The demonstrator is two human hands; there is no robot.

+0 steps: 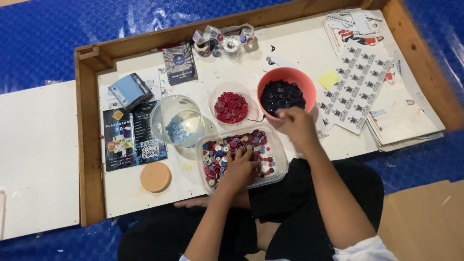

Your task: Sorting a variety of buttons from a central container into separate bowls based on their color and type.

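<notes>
Your left hand [240, 169] has its grip buried fingers-down in the mixed buttons, and whether the fingertips are pinched on one you cannot tell from here. Your right hand [296, 124] reaches to the rim of the orange bowl [270, 79], fingers drawn together as if on something small, though nothing shows between them.

Largest first: the shallow wooden tray [89, 140] fills most of the frame and walls in the white surface [145, 191], which keeps loose pieces from rolling onto the blue floor mat [43, 34]. At lower centre sits the clear rectangular tub [278, 152] of red, white and dark buttons, close to your lap so both hands reach it. Above it, three receivers stand in a row within arm's arc: the orange bowl with dark buttons [282, 95], a clear small bowl of red buttons [231, 107], and a glass bowl [162, 108] holding a few blue buttons [175, 129].

Sticker sheets [355, 92] lie at upper right, a round cork lid [155, 177] at lower left.
</notes>
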